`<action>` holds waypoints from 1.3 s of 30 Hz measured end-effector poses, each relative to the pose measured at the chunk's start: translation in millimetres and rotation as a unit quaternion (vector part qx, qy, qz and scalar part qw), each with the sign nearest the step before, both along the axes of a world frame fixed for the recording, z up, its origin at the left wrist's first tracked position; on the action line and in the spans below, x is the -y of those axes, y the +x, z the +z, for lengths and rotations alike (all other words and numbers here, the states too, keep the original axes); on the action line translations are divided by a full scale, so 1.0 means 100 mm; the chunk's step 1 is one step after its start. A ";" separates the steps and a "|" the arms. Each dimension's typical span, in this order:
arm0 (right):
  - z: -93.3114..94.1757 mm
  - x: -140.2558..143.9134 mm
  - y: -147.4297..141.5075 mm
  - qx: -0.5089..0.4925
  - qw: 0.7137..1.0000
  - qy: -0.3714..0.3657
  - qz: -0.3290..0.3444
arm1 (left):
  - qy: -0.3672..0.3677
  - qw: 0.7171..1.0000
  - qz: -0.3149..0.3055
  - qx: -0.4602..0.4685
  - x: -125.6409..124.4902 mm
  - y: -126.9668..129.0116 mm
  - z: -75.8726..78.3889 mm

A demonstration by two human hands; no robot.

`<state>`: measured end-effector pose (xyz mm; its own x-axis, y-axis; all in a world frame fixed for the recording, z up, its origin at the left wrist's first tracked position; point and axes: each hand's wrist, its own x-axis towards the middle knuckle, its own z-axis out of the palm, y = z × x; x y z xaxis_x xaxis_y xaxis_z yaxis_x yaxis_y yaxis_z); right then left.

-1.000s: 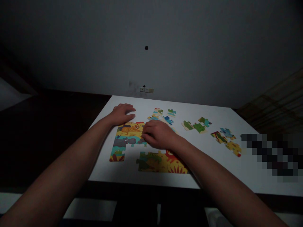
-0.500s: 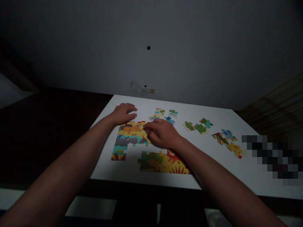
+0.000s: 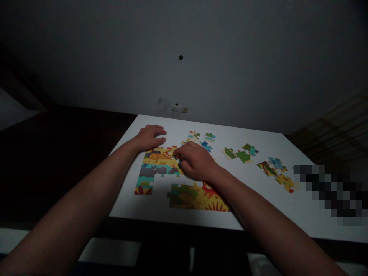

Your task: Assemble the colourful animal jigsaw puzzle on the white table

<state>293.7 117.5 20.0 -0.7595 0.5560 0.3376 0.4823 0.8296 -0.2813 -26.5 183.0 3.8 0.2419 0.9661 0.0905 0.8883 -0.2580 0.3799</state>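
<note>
Nearest on the white table (image 3: 129,207), a joined crocodile-and-lion jigsaw strip (image 3: 184,198) lay partly behind the right forearm (image 3: 253,203). A gap parted it from the leopard-and-hippo jigsaw section (image 3: 156,170) beyond. Over that section's right side the right hand (image 3: 197,161) was curled, thumb and forefinger near a small dark-blue patch; whether they pinched a piece could not be told. The left hand (image 3: 150,137) lay at the far left corner, fingers loosely spread. Also farther off were loose jigsaw pieces (image 3: 210,138). A lowered forearm could have dragged the strip askew; sideways fingertip pressure could have sprung joined tabs apart. Since a second earlier, the right fingers had shifted, uncovering the blue patch; the left hand had stayed put.
</note>
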 end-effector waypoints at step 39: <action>-0.07 -0.05 -0.04 0.021 1.000 -0.015 0.003 | -0.023 0.999 -0.021 -0.021 0.00 -0.05 0.02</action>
